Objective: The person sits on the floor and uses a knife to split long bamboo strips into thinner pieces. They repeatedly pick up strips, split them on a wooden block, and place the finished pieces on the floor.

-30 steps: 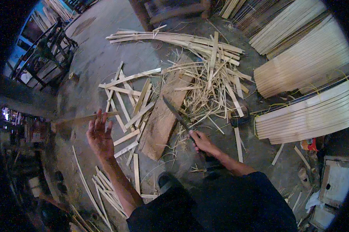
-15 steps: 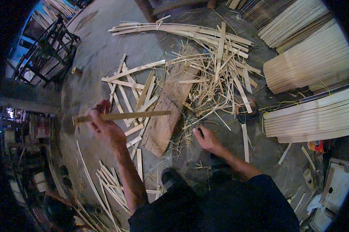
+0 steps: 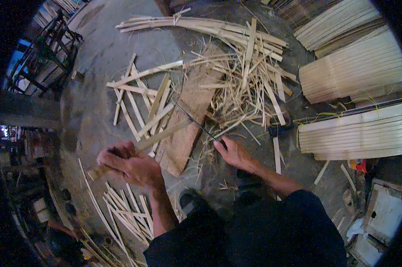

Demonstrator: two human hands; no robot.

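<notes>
My left hand is closed around a flat bamboo strip. One end juts out past the hand at the left, and the other reaches over a worn wooden plank on the floor. In my right hand is a knife with a dark handle. Its thin blade points up and left over the plank, crossing close to the strip's far end. Whether blade and strip touch, I cannot tell.
Tangled bamboo shavings lie right of the plank. Loose strips cover the floor to its left, with another pile nearer me. Long strips lie beyond. Slatted bamboo bundles stand at the right, a dark frame far left.
My left hand has come nearer to me and slightly right, tilting the strip so its far end points upward. The knife in my right hand has shifted slightly left, toward the strip's end.
</notes>
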